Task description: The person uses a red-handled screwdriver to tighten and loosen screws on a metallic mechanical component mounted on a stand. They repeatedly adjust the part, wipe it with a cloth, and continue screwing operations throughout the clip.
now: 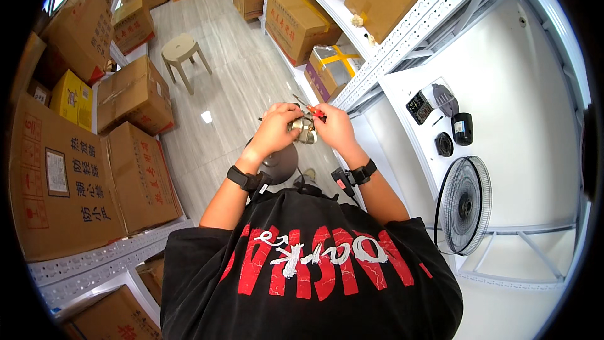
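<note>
A bare metal fan motor (306, 132) sits in front of my body, above a round dark fan base (278, 165). My left hand (277, 127) is wrapped over the motor's left side, with the fingers curled on it. On the other side, my right hand (335, 129) grips red-handled pliers (318, 113), their slim metal tip pointing up and to the left, above the motor. The right fingers partly cover the handles. Whether the tip touches anything is hard to see.
On the white shelf to the right lie a wire fan guard (465, 206), a black cylindrical part (462, 129), a round black part (443, 145) and a box of small bits (419, 107). Cartons (135, 96) line the left shelves. A beige stool (180, 50) stands on the floor ahead.
</note>
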### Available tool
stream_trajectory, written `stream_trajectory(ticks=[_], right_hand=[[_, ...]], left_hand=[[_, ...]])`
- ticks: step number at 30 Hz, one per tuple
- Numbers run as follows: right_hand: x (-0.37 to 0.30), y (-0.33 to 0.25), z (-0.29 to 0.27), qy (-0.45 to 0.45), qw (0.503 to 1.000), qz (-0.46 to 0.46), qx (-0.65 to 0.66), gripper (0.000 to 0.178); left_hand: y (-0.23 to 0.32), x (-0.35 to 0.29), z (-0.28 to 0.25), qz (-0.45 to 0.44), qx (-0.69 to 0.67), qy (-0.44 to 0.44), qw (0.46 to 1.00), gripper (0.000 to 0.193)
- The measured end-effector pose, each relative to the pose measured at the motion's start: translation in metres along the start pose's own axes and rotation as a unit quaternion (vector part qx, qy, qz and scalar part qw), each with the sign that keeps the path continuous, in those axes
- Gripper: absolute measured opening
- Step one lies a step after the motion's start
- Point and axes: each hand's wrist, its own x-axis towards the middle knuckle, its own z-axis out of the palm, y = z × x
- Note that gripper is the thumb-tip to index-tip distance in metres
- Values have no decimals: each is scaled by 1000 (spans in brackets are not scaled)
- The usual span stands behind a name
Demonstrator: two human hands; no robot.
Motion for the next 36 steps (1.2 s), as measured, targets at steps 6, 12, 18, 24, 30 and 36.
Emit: stream_trajectory(ticks=[6, 12, 18, 24, 30, 36], right_hand=[[2, 14, 8, 33, 997, 36, 64, 18], [6, 22, 9, -32, 993, 81, 73, 19], [2, 27, 8, -38, 992, 58, 102, 19], [-5, 46, 15, -22, 976, 43, 213, 23], [-11, 53, 10, -57, 949, 23, 310, 19], [-19, 42, -12, -125, 969, 25, 214, 23]], left_hand=[[-4, -2, 4, -13, -23, 13, 1000, 40], [-4, -1, -3, -34, -29, 25, 999, 42], [-11, 3, -6, 7, -3, 6, 1000, 36], [-18, 30, 5, -12, -7, 10, 1000, 18], [-21, 51, 8, -38, -28, -40, 998, 12], [-21, 63, 4, -182, -92, -122, 971, 11]])
